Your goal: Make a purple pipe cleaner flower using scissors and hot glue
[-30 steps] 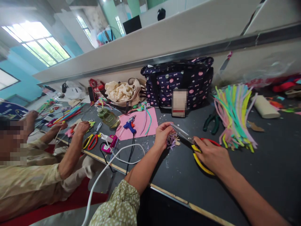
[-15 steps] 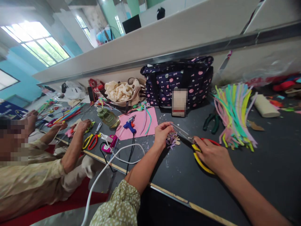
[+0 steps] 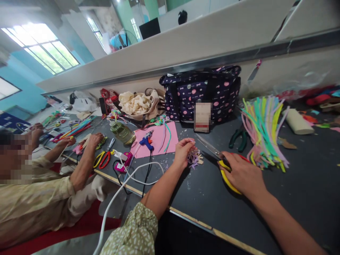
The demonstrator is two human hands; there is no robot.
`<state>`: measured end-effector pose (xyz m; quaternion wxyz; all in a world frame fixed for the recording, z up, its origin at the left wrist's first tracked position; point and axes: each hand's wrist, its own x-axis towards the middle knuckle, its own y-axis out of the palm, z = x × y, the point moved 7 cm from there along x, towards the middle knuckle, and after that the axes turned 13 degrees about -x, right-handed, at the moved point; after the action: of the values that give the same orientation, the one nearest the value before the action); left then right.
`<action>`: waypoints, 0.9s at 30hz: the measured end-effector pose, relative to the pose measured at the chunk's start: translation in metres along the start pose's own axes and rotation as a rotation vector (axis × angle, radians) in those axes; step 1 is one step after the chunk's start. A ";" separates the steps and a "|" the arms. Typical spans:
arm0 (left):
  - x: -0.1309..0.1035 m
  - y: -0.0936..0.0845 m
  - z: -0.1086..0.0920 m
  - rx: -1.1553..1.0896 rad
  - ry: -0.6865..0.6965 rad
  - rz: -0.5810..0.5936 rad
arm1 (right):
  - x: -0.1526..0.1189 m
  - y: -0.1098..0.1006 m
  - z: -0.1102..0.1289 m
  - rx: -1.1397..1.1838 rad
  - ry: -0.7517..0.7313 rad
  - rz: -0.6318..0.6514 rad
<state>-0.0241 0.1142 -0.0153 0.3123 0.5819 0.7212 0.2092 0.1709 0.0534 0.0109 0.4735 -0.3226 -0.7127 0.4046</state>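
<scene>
Scissors [image 3: 216, 156] blades have drawn back from the paper scraps [image 3: 194, 157]; right hand [image 3: 243, 175] fingers curled round yellow handles. Left hand [image 3: 182, 151] fingers pinch scraps, 9 o'clock of blades, on surface [image 3: 207, 198].

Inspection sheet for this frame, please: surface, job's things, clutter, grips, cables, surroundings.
Surface: dark tabletop, flecked with scraps.
Job's things: yellow-handled scissors; pastel cut strips.
Clutter: pipe cleaner bundle, green pliers, blue glue gun on pink sheet, dotted bag.
Grips: right hand holds the scissors; left hand pinches the strips.
Cables: white cord over the table edge.
Surroundings: another person's arm at left; windows.
</scene>
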 end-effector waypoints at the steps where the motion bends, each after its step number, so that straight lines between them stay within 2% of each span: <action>1: 0.000 0.000 0.000 -0.007 0.001 0.007 | 0.000 0.000 0.000 -0.004 -0.001 -0.001; 10: -0.001 0.001 -0.001 -0.044 -0.014 0.018 | 0.000 0.004 -0.002 0.009 0.008 -0.062; 17: 0.001 0.000 -0.001 -0.048 0.011 0.035 | 0.000 0.002 0.001 0.045 -0.020 -0.044; 27: 0.001 -0.002 0.003 -0.068 -0.026 0.035 | 0.000 0.001 0.006 0.015 -0.033 -0.019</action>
<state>-0.0231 0.1146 -0.0192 0.3375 0.5861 0.6992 0.2316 0.1658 0.0522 0.0086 0.4677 -0.3055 -0.7206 0.4107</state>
